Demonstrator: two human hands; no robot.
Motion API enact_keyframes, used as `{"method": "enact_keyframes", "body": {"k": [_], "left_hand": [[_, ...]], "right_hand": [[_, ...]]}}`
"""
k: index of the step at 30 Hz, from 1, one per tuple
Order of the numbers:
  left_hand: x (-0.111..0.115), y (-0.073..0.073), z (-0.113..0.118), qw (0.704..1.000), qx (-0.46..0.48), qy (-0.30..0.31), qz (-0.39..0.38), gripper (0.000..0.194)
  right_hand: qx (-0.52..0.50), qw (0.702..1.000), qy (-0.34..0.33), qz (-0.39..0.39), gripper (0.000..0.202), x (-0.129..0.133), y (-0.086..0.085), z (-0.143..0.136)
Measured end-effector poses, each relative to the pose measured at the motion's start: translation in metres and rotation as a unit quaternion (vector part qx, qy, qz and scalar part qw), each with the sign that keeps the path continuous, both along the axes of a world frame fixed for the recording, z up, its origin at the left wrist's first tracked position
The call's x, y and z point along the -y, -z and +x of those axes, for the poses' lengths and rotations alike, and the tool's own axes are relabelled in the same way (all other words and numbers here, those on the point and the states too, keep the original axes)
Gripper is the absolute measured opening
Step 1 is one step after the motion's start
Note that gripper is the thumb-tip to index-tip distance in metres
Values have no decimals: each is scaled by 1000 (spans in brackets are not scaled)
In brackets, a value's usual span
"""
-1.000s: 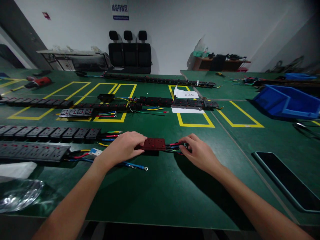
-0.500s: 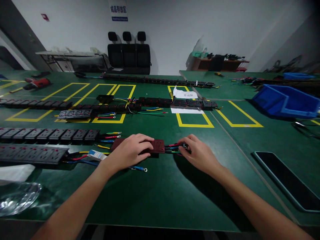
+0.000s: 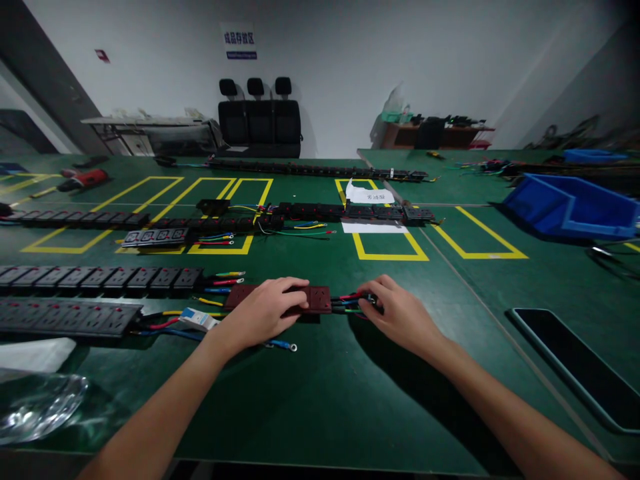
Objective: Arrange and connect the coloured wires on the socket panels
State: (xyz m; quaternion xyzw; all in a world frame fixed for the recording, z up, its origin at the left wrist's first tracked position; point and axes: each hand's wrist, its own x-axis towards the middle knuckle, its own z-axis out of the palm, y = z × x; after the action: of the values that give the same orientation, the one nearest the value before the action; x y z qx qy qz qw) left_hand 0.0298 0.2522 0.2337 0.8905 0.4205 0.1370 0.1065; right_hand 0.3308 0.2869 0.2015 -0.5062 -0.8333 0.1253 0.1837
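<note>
A dark red socket strip [image 3: 320,299] lies on the green table in front of me. My left hand [image 3: 267,308] is over its middle, fingers on top and thumb along the near edge, gripping it and hiding part of it. Red, black, blue and green wires [image 3: 346,303] come out of the strip's right end. In a pinch, my right hand [image 3: 403,312] holds these wires near their ends; the tips are mostly hidden by the fingers. Left of the strip are loose wires with ring terminals, and a blue wire with a ring terminal [image 3: 286,345] pokes out below my left hand.
Two long black socket strips [image 3: 100,275] lie at the left, a small white-and-blue part [image 3: 197,319] beside their wires. A clear plastic item [image 3: 40,407] is near left. At right are a phone [image 3: 575,367] and a blue bin [image 3: 575,207]. More black strips [image 3: 320,212] lie farther back.
The view has tilted slightly upward, so the scene sits a little lower. Both hands keep their hold on the strip and wires, with hardly any movement.
</note>
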Motion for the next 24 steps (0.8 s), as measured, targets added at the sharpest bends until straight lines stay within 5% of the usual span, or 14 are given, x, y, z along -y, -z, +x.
{"method": "enact_keyframes", "body": {"k": [10, 17, 24], "left_hand": [[0, 2, 2, 1000, -17, -12, 3, 20], [-1, 6, 2, 998, -27, -28, 45, 52], [-3, 3, 1, 997, -57, -37, 38, 42]], "right_hand": [[14, 999, 40, 5, 30, -4, -3, 2], [123, 980, 142, -72, 24, -9, -20, 8], [139, 982, 97, -78, 33, -7, -19, 10]]}}
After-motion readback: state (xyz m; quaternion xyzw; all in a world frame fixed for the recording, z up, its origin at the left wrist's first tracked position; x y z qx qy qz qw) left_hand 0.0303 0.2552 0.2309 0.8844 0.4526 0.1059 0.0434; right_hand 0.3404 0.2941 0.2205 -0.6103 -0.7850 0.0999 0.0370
